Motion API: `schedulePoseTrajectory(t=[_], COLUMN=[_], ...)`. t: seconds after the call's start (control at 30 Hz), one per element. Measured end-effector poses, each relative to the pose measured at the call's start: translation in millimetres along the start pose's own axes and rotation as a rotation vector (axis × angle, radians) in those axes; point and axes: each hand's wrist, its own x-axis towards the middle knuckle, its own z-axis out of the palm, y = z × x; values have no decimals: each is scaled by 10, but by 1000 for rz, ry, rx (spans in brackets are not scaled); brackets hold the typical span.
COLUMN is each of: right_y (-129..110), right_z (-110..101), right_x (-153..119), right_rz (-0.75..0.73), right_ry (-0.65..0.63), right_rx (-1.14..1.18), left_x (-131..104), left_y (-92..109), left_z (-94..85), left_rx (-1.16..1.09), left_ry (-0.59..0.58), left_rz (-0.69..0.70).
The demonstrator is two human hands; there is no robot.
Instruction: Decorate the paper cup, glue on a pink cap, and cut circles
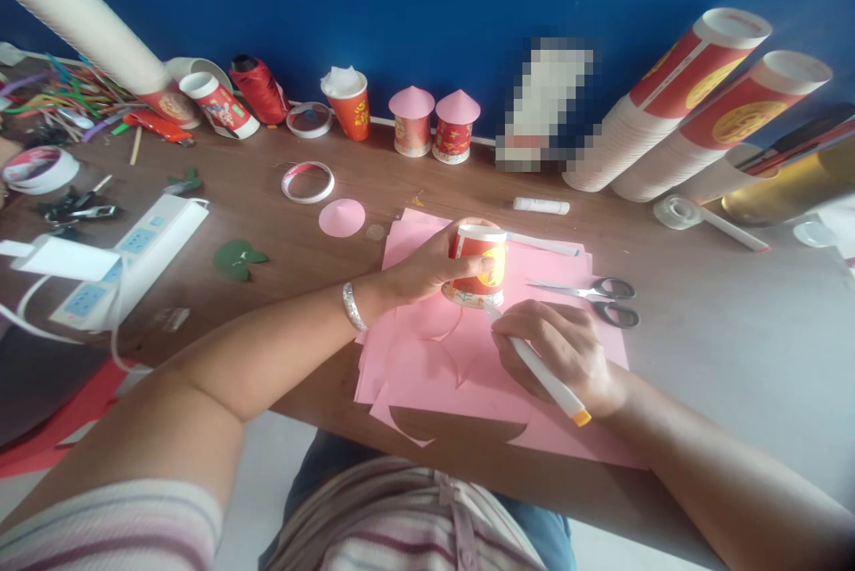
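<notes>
My left hand (434,264) is closed around a red and white paper cup (476,243) with a yellow emblem, its thumb across the front. A patterned band with drawn lines runs round the lower part of the cup. In my right hand (557,348) is a white marker pen (546,377) with an orange end, its tip at the cup's lower edge. Whether the tip touches the cup I cannot tell. Beneath both hands lies a stack of pink paper (414,366), with cut-out curves at its near edge. Black-handled scissors (611,289) rest on its right side.
Two cups with pink cone roofs (412,121) stand by the blue wall. A pink cone (342,217) and a glue stick (541,206) lie nearer. Tall cup stacks (668,108) lean at the right. A power strip (134,259) with cables lies left, beside a green paper piece (237,259).
</notes>
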Motion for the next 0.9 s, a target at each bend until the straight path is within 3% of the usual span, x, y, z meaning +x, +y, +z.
schedulePoseTrajectory(t=[0.9], right_y=[-19], right_z=[-16], right_x=[0], right_rz=[4], right_ry=[1], right_rx=[8], left_x=[-8], left_y=[11], left_z=[8], left_rx=[25], left_ry=[0], left_rz=[1])
